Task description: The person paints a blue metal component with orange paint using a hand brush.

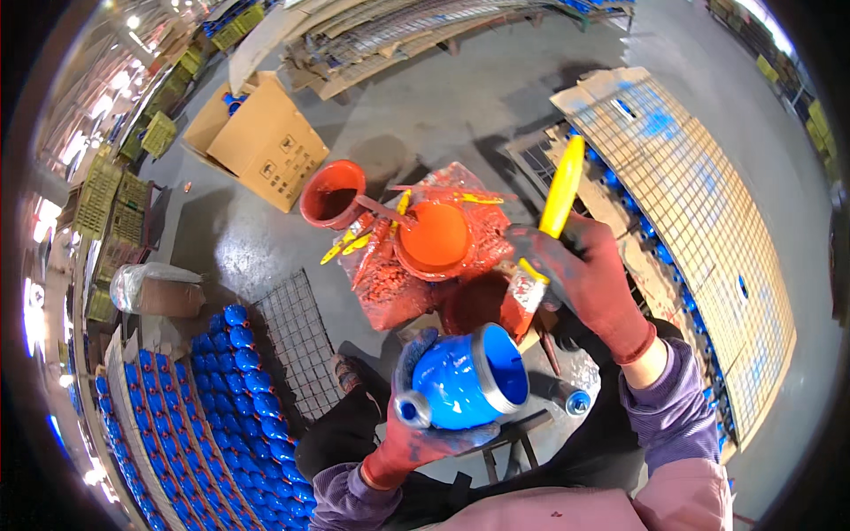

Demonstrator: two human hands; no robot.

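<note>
My left hand [409, 445], in a red glove with a dark palm, grips a glossy blue pipe fitting [453, 382]. The fitting lies tilted, its wide bare-metal rim facing right and a small side port at the lower left. In my right hand [591, 281], also gloved, is a paintbrush [563, 188] with its yellow handle pointing up. Its red-stained bristles hang just above the fitting's rim; whether they touch it I cannot tell. Beyond the fitting stands a round container of orange-red paint [436, 237] on a paint-caked surface, with several yellow-handled brushes around it.
A red bucket [331, 196] stands behind the paint. An open cardboard box [266, 146] is farther left. Rows of blue parts [235, 389] fill the lower left beside a wire grid [297, 341]. At right lies a grid-covered cardboard rack [699, 195]. Another blue-ended part [577, 404] lies near my knees.
</note>
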